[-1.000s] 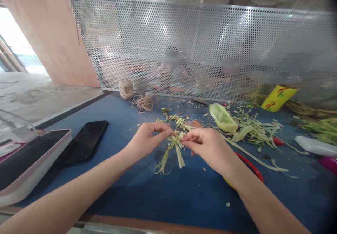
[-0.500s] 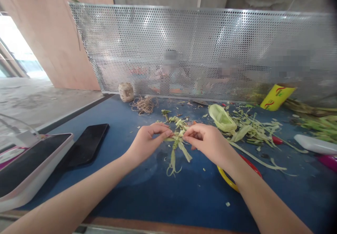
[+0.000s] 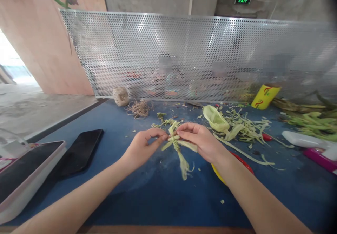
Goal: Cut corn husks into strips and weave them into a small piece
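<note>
White daylight glare far left, glints on perforated screen (image 3: 181, 41), soft shadows on blue table (image 3: 158, 202), darkened upper-right corner.

Bare left hand (image 3: 144, 148), right hand (image 3: 204, 141) and forearms (image 3: 101, 183)

Weave (image 3: 176, 142) between left hand (image 3: 147, 144) and right hand (image 3: 204, 142). Phone (image 3: 83, 149) on table (image 3: 147, 199), left of left hand. Twine (image 3: 140, 108) behind left hand, before screen (image 3: 131, 51). Husk (image 3: 214, 118) right of twine, strips (image 3: 247, 125) right of husk, tube (image 3: 266, 96) behind strips.

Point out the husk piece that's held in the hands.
The knotted husk between the left hand and right hand, its frayed tail pointing toward the wearer. The cupped husk and husk strips lie on the table, not held.
</note>
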Action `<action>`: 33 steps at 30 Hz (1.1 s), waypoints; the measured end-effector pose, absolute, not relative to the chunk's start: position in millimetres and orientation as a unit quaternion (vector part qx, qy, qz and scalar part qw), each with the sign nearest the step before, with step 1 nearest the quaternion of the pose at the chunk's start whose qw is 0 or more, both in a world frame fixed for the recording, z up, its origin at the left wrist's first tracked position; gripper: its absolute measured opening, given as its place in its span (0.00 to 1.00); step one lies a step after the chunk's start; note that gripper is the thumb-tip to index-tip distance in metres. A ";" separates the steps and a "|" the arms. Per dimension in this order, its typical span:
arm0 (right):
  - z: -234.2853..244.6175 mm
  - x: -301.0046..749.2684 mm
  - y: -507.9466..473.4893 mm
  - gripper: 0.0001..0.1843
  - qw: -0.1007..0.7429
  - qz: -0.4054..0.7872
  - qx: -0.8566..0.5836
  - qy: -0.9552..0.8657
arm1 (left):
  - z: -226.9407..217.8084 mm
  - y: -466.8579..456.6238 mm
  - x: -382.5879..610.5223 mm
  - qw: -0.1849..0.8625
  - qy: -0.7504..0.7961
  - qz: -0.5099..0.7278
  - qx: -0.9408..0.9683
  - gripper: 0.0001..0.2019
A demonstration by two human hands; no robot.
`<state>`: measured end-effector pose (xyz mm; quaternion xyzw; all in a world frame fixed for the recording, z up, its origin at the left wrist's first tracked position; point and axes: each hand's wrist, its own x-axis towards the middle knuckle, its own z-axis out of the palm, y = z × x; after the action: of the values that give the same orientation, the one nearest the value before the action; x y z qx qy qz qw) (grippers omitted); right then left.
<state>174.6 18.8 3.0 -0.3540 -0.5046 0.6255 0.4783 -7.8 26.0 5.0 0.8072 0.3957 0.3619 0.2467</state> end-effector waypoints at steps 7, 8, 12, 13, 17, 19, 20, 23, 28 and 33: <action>-1.1 172.5 19.3 0.08 0.475 0.652 -0.314 -0.502 | 6.3 24.3 -8.3 0.277 0.414 0.352 0.793 0.10; -1.2 172.5 19.1 0.10 0.474 0.665 -0.310 -0.487 | 6.3 23.9 -7.9 0.276 0.414 0.353 0.793 0.10; -0.6 172.5 18.3 0.17 0.450 0.715 -0.291 -0.450 | 6.9 22.4 -5.7 0.298 0.408 0.361 0.784 0.10; -0.5 172.2 18.0 0.17 0.441 0.719 -0.295 -0.448 | 7.0 22.1 -5.5 0.304 0.405 0.364 0.782 0.10; -0.3 171.7 16.9 0.14 0.420 0.720 -0.323 -0.448 | 6.4 21.2 -9.4 0.242 0.369 0.399 0.804 0.08; 0.2 172.4 16.0 0.15 0.405 0.720 -0.335 -0.453 | 6.1 20.5 -13.6 0.140 0.305 0.419 0.844 0.06; 0.7 172.9 15.5 0.16 0.393 0.721 -0.340 -0.459 | 6.1 20.1 -15.7 0.083 0.262 0.420 0.865 0.06; 3.1 174.4 13.2 0.20 0.345 0.725 -0.339 -0.490 | 6.3 19.1 -19.2 -0.023 0.160 0.404 0.900 0.11; 5.1 174.5 10.8 0.22 0.316 0.723 -0.319 -0.525 | 5.4 19.3 -13.2 0.138 0.135 0.425 0.885 0.11; 3.4 175.2 11.0 0.21 0.310 0.695 -0.310 -0.570 | 6.9 16.3 -7.1 0.257 0.165 0.425 0.852 0.07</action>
<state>175.2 11.0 3.4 -0.3104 -0.5696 0.6951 0.3099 -7.1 16.3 6.9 0.8522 0.1645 0.4249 0.2572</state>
